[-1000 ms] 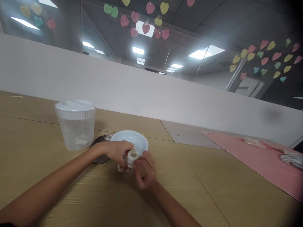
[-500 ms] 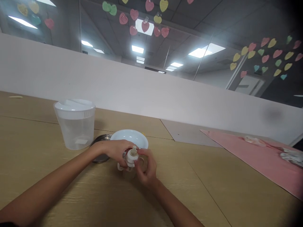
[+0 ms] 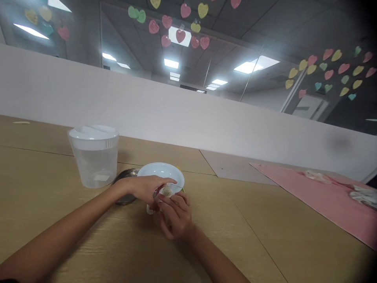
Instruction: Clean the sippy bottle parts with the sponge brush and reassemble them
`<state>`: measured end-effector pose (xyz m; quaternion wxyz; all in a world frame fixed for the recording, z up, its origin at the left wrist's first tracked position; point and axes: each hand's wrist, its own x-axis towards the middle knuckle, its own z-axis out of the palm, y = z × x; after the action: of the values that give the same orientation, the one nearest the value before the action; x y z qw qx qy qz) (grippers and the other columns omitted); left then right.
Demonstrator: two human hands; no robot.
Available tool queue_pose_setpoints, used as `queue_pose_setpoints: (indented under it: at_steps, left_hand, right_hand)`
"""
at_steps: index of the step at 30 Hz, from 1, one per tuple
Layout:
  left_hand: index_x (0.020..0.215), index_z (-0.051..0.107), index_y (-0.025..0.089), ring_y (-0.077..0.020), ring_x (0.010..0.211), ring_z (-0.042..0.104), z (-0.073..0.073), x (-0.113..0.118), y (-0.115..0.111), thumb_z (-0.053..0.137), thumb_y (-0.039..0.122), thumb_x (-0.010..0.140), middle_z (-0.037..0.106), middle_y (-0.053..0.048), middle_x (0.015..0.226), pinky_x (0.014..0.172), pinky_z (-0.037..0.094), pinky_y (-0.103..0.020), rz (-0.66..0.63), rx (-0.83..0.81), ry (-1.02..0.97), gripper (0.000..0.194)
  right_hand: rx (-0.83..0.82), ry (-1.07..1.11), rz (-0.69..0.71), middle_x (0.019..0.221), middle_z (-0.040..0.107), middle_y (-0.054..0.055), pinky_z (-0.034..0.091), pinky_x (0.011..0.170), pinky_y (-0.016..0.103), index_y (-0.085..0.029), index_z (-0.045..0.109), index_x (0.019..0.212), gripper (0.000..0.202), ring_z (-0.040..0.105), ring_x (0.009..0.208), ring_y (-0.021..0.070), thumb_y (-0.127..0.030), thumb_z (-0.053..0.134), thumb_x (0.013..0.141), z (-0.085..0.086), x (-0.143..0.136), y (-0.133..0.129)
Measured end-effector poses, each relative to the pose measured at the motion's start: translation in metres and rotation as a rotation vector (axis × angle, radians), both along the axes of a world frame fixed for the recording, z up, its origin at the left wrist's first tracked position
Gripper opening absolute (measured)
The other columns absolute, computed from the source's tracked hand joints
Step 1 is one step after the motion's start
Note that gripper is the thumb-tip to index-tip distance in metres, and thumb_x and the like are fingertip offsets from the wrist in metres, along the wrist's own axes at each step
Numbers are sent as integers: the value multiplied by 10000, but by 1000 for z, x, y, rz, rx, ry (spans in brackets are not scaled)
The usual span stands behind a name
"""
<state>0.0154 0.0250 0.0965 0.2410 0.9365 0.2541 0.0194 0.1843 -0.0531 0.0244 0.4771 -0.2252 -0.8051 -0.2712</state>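
Observation:
A baby bottle with a pale nipple and white collar stands upright between my hands, its body mostly covered by fingers. My left hand reaches over from the left and grips the bottle's side, near a white handle. Wrapped about the front and right of the collar is my right hand, its fingers curled against it. Just behind the bottle is a pale blue bowl, partly hidden by my left hand.
A clear plastic bucket with a white lid stands at the left. Between it and the bowl lies a dark metal dish, partly under my left wrist. Pink cloth with white items covers the right side. A white wall rises behind the table.
My right hand's fingers have swung round to the front of the bottle's collar, covering more of it. My left hand keeps its hold. The view has shifted slightly.

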Motion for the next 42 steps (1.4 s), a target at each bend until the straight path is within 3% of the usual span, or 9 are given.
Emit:
queue_pose_setpoints:
  at_steps: [3, 5, 9, 13, 17, 20, 27, 38, 42]
  left_hand:
    - [1447, 185, 266, -209, 1002, 573, 0, 0, 0, 681, 294, 602, 588, -27, 1181, 801, 444, -246, -2, -9, -19, 980]
    - [1436, 206, 260, -210, 1030, 557, 1, 1, -1, 695, 293, 595, 581, -25, 1194, 816, 437, -240, -26, -5, -50, 974]
    - [1322, 378, 258, -196, 955, 571, 1, 2, -1, 719, 326, 592, 592, -13, 1149, 742, 444, -232, -69, 2, -92, 809]
    - [1160, 498, 222, -185, 859, 582, 0, 3, -1, 710, 371, 617, 619, -6, 1016, 691, 440, -236, -60, -14, -85, 602]
    - [1252, 442, 237, -199, 928, 574, 0, 2, -2, 726, 353, 605, 603, -18, 1095, 757, 437, -249, -72, -3, -114, 717]
    - [1265, 442, 233, -205, 925, 579, 2, 2, -3, 720, 334, 612, 610, -24, 1082, 751, 442, -252, -59, -17, -92, 717]
    - [1327, 393, 286, -211, 1056, 541, 3, 3, -2, 711, 257, 619, 572, -11, 1218, 832, 427, -251, -126, -43, -138, 777]
    - [1298, 428, 256, -230, 1045, 549, 5, 3, -2, 720, 287, 615, 598, -33, 1166, 835, 422, -260, -111, -21, -96, 744]
    - [1287, 438, 250, -228, 1029, 553, 3, 3, 0, 724, 299, 613, 604, -31, 1149, 832, 425, -265, -116, -27, -107, 733]
  right_hand:
    - [-20, 98, 59, 1000, 687, 65, 458, 768, 367, -204, 545, 1067, 355, 612, 838, 188, -96, 534, 729, -2, 3, 1]
    - [-117, 260, 85, 1035, 661, 75, 470, 791, 380, -217, 513, 1091, 360, 614, 910, 201, -102, 537, 751, -2, 4, 3]
    - [-474, 508, 132, 1140, 609, 100, 483, 863, 399, -223, 465, 1181, 361, 589, 1042, 224, -215, 546, 829, -1, 4, 6]
    - [-765, 619, 273, 1137, 628, 92, 497, 878, 351, -220, 485, 1185, 337, 585, 1079, 206, -331, 537, 872, 2, 2, 9]
    - [-778, 693, 257, 1010, 653, 59, 470, 906, 347, -214, 565, 1059, 289, 598, 1002, 194, -336, 630, 805, 5, 0, 11]
    - [-824, 681, 223, 986, 632, 45, 474, 870, 341, -221, 590, 1079, 328, 586, 924, 181, -329, 659, 777, 8, 1, 11]
    - [-994, 648, 383, 883, 594, 37, 489, 741, 300, -227, 701, 912, 226, 567, 846, 174, -406, 601, 818, 15, 7, 13]
    - [-918, 817, 311, 698, 631, 6, 499, 657, 307, -228, 719, 726, 128, 581, 688, 154, -322, 760, 649, 9, 7, 18]
    - [-979, 896, 300, 715, 657, 23, 496, 657, 299, -199, 697, 709, 176, 595, 698, 160, -362, 744, 664, 10, 8, 19]
